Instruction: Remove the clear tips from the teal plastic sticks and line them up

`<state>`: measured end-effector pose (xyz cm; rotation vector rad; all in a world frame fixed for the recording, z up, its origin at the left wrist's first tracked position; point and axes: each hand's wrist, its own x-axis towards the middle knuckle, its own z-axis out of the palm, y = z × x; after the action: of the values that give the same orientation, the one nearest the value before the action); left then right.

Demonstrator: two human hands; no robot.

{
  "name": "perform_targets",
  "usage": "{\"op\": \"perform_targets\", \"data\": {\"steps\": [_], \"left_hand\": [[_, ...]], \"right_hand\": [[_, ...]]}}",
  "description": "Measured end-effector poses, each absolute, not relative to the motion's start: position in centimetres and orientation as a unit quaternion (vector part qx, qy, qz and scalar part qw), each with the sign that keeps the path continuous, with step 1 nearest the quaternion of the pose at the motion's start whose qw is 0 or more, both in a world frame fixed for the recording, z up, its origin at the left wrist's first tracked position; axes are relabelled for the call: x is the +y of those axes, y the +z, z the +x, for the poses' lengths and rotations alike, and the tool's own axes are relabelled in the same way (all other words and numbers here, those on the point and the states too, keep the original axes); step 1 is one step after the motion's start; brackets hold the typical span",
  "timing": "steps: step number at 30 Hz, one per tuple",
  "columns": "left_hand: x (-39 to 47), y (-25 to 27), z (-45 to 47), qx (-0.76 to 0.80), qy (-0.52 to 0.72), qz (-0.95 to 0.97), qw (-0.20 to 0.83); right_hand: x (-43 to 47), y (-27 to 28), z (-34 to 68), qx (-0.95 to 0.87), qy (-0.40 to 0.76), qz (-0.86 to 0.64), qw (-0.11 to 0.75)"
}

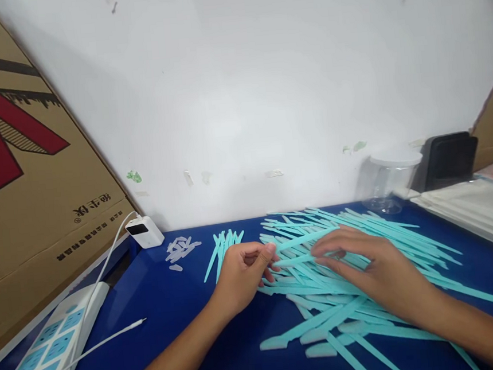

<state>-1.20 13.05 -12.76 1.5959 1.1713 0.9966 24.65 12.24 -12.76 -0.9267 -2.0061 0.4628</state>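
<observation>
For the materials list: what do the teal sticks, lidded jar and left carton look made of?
Teal sticks: likely molded plastic, satin; even color, smooth edges.
Lidded jar: glossy clear plastic or glass, can't tell which; see-through, highlights.
Left carton: matte cardboard; brown, printed face.

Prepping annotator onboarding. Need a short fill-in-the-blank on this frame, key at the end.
1. The left hand and right hand are above a tabletop whose colour is dark ____.
2. The small bundle of turquoise tools lies just beyond the ____ hand.
3. In the view, the large pile of turquoise tools lies to the ____ of that small bundle.
4. The clear jar by the wall has a lid coloured ____.

Missing words: blue; left; right; white
</observation>
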Motion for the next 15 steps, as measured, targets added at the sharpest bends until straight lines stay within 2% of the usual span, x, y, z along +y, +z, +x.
{"op": "perform_targets", "data": {"steps": [5, 10, 15], "left_hand": [[12.50, -12.75, -1.19, 0.448, 0.330, 0.698, 0.451], [12.70, -12.73, -1.51, 0.459, 0.329, 0.768, 0.304], [13.05, -12.35, -1.79, 0.443, 0.333, 0.803, 0.218]], "right_hand": [[12.03, -13.31, 24.53, -0.792, 0.185, -0.413, 0.410], [12.01, -13.77, 24.74, -0.780, 0.185, -0.457, 0.387], [12.54, -13.43, 25.45, -0.786, -0.001, -0.481, 0.389]]}}
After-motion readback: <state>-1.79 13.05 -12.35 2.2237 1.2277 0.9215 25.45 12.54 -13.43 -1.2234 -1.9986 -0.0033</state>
